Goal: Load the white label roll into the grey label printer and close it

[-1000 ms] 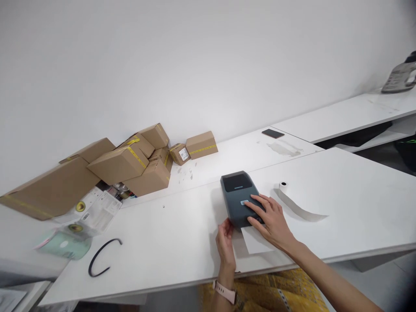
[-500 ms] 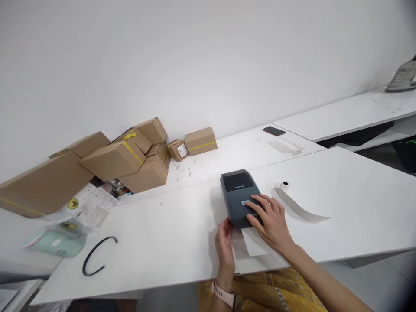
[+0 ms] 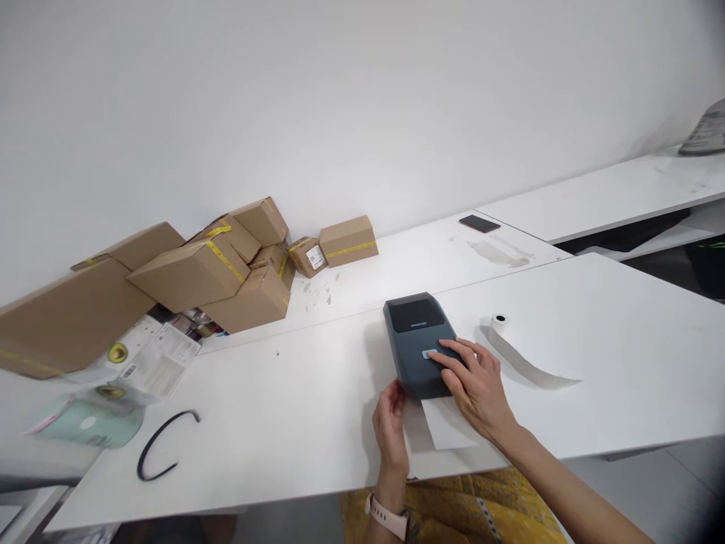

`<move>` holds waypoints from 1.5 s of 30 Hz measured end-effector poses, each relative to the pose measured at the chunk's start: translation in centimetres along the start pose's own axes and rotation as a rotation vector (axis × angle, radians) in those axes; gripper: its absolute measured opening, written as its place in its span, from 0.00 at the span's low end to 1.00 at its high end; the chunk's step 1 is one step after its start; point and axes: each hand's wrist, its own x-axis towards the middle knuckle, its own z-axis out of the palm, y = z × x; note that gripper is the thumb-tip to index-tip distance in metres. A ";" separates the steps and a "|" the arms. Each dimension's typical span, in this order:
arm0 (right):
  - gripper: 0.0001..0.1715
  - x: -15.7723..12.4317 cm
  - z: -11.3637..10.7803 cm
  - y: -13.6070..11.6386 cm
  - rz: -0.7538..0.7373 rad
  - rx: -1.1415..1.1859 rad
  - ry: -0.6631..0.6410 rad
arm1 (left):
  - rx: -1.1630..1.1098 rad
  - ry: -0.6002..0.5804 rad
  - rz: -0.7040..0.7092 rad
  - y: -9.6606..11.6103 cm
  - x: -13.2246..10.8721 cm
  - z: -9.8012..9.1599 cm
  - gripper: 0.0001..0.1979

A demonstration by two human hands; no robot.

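Note:
A dark blue-grey label printer (image 3: 416, 344) sits on the white table, with a blank strip of paper (image 3: 445, 425) sticking out of its front end. My left hand (image 3: 390, 423) is closed at the printer's near left corner, its fingertips partly hidden against the casing. Above the casing's right side, my right hand (image 3: 476, 381) has its fingers spread, and one fingertip touches the pale button (image 3: 430, 353). To the right stands a small roll of white paper (image 3: 499, 323), its loose end (image 3: 544, 376) trailing across the tabletop.
Several cardboard boxes (image 3: 249, 279) are piled at the back left. Clear packages (image 3: 164, 355), a mint-green pouch (image 3: 94, 423) and a black curved band (image 3: 148, 449) are at the left. A phone (image 3: 479, 224) lies at the back, near the white shelf (image 3: 628, 193).
The view has shifted slightly. My right thumb has moved a little to the right over the printer. My left hand stays at the corner, and the fingertip remains on the button.

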 end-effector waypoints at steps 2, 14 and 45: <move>0.20 0.1 -0.1 0.2 0.005 0.014 -0.006 | 0.019 0.002 0.007 0.1 0.1 0.1 0.26; 0.19 0.4 -0.2 0.6 -0.013 0.027 -0.002 | 0.461 0.176 0.251 1.1 -2.9 1.7 0.19; 0.37 -0.9 -0.5 1.3 0.335 0.592 -0.169 | 0.547 -0.246 0.231 4.2 -0.8 5.5 0.38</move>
